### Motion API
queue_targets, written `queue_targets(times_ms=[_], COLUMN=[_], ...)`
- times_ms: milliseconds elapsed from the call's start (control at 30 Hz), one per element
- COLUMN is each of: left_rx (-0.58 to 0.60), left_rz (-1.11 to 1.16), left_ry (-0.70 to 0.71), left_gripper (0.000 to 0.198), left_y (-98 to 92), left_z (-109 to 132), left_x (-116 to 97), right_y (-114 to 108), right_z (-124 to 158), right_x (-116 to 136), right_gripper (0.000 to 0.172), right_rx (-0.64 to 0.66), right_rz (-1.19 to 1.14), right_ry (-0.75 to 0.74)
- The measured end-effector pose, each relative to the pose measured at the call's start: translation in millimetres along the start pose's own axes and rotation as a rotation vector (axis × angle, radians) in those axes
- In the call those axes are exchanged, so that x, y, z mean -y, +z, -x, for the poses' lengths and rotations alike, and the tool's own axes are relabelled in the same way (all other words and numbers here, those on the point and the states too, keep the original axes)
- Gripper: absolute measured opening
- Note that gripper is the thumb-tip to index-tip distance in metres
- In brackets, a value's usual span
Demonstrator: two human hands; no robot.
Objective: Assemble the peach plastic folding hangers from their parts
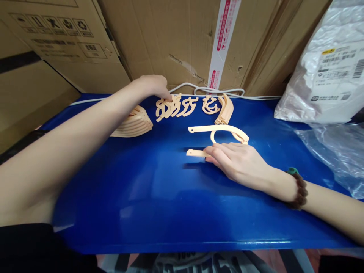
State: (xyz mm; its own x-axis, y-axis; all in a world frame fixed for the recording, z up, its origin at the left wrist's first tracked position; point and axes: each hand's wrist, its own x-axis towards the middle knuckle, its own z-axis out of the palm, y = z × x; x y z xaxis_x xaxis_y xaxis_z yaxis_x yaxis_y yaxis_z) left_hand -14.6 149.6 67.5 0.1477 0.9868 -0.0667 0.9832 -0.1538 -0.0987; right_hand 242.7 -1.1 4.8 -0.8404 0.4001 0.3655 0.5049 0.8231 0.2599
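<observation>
Right hand (239,163), right of centre: fingers closed on cream curved plastic frame (218,128), partly joined, I judge. Left hand (155,86), upper centre, at loose cream hooked plastic pieces (176,107); grip I cannot tell. Not yet joined: cream curved-strip stack (132,124), left of centre.

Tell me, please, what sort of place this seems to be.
Perhaps a makeshift workspace in a storage area: cardboard boxes stand behind a blue table, with a labelled parcel bag at the right.
</observation>
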Motion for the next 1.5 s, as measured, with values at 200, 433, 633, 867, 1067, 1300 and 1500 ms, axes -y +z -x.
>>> queue_targets(times_ms=[200, 433, 633, 867, 1067, 1300, 1500], left_rx=[-0.026, -0.379, -0.292, -0.28, -0.242, -0.215, -0.175], left_rz=[0.102, 0.272, 0.453, 0.371, 0.334, 0.446, 0.463], left_ry=[0.007, 0.126, 0.21, 0.288, 0.308, 0.432, 0.51], left_gripper=[0.035, 0.019, 0.014, 0.025, 0.035, 0.027, 0.029], left_y=[-10.2, -34.2, -10.6, 36.5, 49.4, 62.6, 64.5], left_z=[5, 50, 116, 151, 150, 149, 150], left_x=[-1, -20, -46, -51, -51, -47, -45], right_y=[-4, -8, -5, 1, -2, -3, -2], right_z=[-2, -8, -7, -6, -6, -4, -4], right_x=[2, 5, 1, -4, -3, -4, -4], right_gripper=[0.011, 0.02, 0.024, 0.03, 0.024, 0.023, 0.025], right_rx=[-0.013, -0.073, -0.083, -0.062, -0.061, -0.052, -0.037], right_rz=[0.023, 0.082, 0.071, -0.009, -0.035, -0.032, -0.036], right_ry=[0.008, 0.164, 0.182, 0.115, 0.059, 0.072, 0.081])
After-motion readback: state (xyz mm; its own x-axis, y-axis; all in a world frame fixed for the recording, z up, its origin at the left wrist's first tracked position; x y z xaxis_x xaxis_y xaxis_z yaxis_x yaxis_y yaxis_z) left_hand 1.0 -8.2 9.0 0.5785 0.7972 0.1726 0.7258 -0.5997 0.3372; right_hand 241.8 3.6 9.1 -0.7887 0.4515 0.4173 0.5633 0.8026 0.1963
